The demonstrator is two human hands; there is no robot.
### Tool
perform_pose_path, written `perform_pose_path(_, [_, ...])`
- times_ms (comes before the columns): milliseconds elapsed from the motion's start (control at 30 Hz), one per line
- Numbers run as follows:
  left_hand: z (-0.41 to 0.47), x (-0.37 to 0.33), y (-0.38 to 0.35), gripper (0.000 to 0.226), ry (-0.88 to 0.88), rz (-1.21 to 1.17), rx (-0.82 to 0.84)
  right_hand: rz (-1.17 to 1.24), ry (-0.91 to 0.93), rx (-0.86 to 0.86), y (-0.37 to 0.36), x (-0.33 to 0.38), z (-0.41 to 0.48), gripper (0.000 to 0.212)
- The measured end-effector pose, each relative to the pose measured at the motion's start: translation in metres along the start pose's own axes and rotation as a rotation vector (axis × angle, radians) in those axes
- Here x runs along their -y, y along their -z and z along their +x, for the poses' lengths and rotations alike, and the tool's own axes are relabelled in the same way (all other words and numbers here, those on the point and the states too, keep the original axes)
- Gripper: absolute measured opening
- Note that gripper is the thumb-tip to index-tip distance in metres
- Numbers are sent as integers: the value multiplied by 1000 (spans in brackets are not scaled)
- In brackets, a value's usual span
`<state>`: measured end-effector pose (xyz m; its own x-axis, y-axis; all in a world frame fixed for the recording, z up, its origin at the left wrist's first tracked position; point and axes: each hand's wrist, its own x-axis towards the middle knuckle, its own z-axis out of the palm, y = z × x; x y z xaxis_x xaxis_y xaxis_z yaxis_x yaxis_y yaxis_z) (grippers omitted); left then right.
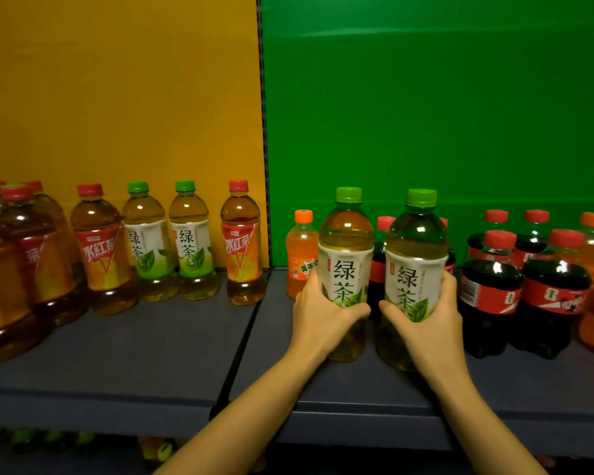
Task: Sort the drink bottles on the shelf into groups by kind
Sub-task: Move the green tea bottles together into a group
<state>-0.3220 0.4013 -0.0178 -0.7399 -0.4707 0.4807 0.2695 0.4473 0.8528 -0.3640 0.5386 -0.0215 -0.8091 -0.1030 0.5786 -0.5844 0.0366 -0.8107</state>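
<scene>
Gripping one green tea bottle (345, 269) in my left hand (318, 317), a second green tea (415, 279) in my right hand (431, 318). Sorting seems partway: shelved green teas (149, 245) sit left; orange sodas (301, 258) straddle colas (491, 289).

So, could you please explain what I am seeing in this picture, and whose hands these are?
There is no machine here. A person wears a camera on the head, looking forward and down, so these are that person's own hands. The left hand grips one green tea bottle, the right hand a second green tea bottle, at a dark shelf. Cola bottles and an orange soda bottle stand behind them; red tea bottles and two more green teas stand further left.
</scene>
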Motion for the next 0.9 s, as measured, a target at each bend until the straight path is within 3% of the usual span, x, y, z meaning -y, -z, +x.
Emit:
perform_pose_path(300, [-18,-12,38,60,-40,-150,-91,154,-7,97,-1,7,-5,55])
perform_pose_path(467, [-26,-19,98,41,-78,-129,-197,290,-86,178,-17,22,-11,44])
perform_pose_path(700, [-47,-15,200,45,-99,-44,-357,396,-59,353,-75,56,-31,64])
perform_pose_path(800, [-56,-7,242,37,-101,-25,-402,438,-44,383,-110,75,-40,59])
perform_pose_path(900, [-64,1,288,43,-104,-3,-433,475,-30,401,-150,95,-53,59])
